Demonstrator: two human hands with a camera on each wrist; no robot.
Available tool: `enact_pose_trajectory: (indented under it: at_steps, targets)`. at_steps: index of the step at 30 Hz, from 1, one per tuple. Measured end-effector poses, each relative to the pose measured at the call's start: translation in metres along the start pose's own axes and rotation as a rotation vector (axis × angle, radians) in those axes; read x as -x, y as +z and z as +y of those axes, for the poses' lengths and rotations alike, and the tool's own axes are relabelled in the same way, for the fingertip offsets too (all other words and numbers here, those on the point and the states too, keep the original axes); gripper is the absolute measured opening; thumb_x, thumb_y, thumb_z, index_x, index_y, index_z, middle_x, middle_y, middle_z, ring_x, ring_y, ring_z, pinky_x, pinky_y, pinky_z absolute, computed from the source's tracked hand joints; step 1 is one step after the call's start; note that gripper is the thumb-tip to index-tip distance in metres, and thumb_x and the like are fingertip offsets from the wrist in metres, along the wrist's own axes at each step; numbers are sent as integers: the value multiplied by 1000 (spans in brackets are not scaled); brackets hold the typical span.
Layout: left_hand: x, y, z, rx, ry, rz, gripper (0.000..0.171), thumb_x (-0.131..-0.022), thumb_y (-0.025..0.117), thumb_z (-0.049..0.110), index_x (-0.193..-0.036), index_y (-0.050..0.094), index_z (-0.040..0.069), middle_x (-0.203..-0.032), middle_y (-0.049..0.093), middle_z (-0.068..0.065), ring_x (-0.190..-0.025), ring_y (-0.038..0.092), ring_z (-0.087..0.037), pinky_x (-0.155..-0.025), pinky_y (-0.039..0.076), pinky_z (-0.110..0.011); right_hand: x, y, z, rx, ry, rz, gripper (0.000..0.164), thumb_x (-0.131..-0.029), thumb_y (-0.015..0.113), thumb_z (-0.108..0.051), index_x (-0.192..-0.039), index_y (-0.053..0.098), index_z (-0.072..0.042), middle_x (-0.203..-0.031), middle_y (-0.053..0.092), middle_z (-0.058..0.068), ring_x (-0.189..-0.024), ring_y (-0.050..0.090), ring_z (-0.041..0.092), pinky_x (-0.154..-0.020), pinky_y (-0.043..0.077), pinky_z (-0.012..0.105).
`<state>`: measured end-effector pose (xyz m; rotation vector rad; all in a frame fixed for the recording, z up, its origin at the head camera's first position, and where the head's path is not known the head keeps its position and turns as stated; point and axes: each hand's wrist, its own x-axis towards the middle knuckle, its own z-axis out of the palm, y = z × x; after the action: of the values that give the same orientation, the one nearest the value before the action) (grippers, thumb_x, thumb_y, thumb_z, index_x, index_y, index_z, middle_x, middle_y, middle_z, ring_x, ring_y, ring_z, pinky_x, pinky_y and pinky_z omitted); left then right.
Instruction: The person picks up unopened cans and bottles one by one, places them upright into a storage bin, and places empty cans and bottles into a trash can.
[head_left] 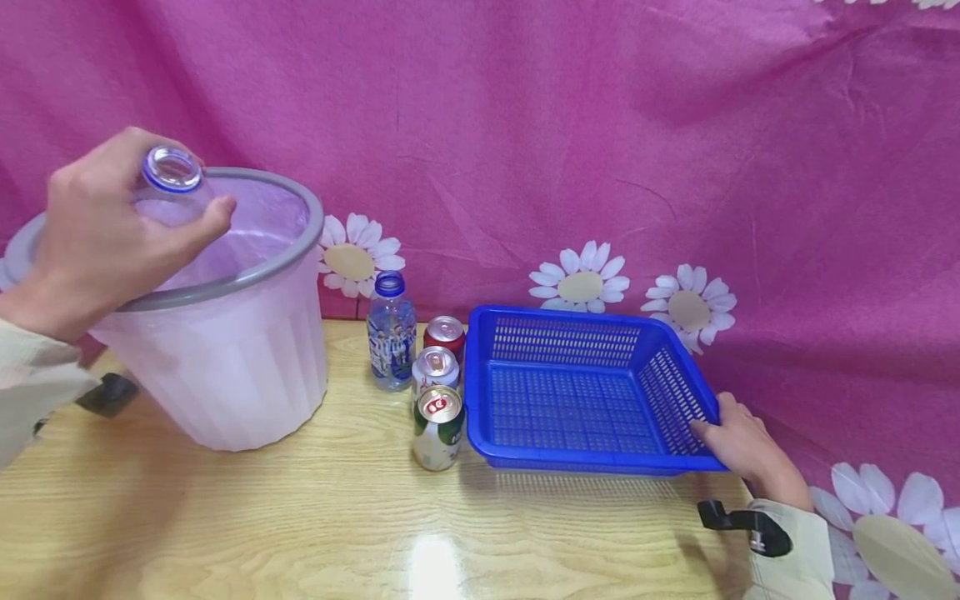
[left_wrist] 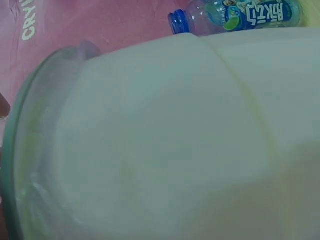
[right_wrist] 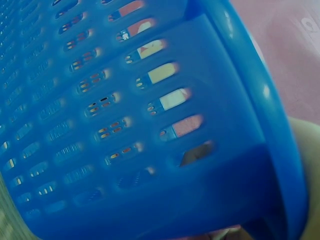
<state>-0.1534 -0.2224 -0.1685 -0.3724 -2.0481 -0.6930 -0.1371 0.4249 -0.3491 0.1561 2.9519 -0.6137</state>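
My left hand [head_left: 112, 217] grips a clear plastic bottle [head_left: 174, 179] with a blue ring at its uncapped neck. Hand and bottle are over the mouth of a whitish bin [head_left: 232, 367] with a grey rim and a plastic liner; the bottle's lower part is hidden behind the fingers. At the right, my right hand [head_left: 750, 446] holds the near right corner of a blue perforated basket [head_left: 592, 461], thumb over its rim. The right wrist view shows the basket's slotted wall [right_wrist: 215, 90] close up, with a bit of the hand beyond the rim.
Between bin and basket stand a labelled bottle [head_left: 392, 346] with a blue neck, a red can [head_left: 445, 333], a pale can [head_left: 435, 371] and a green-and-white can [head_left: 437, 433]. Behind the wooden table [head_left: 300, 517] hangs a magenta cloth [head_left: 480, 150] with daisies.
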Motion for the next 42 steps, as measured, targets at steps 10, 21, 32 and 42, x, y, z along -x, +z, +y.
enact_pose_trajectory:
  at_steps: [10,21,32,42]
  targets:
    - [2,-1,-9,-46,28,-69,40,-71,76,25,-97,64,-2,-86,50,38,-81,38,32,-75,28,4,-3,0,-1,5,-1,-4,50,-97,48,-31,-123,37,10,-103,52,23,-95,53,37,-75,43,42]
    - [0,-2,-14,-224,-19,-299,47,-72,78,29,-105,61,0,-94,66,-19,-77,51,-3,-63,30,-19,-4,-1,0,0,-4,0,49,-97,49,-30,-122,38,10,-103,52,23,-94,52,36,-73,41,36]
    - [-2,4,-15,-244,-27,-460,54,-75,78,30,-117,59,3,-100,64,-22,-93,58,-39,-78,43,-47,-2,2,2,-3,3,-6,50,-97,48,-30,-123,37,10,-105,52,24,-96,53,37,-77,44,43]
    - [-1,7,-17,-228,-44,-526,47,-77,77,32,-113,60,6,-105,67,-22,-96,61,-39,-83,45,-53,-2,4,3,-2,-9,14,48,-97,50,-29,-123,39,10,-105,54,24,-96,55,37,-74,42,37]
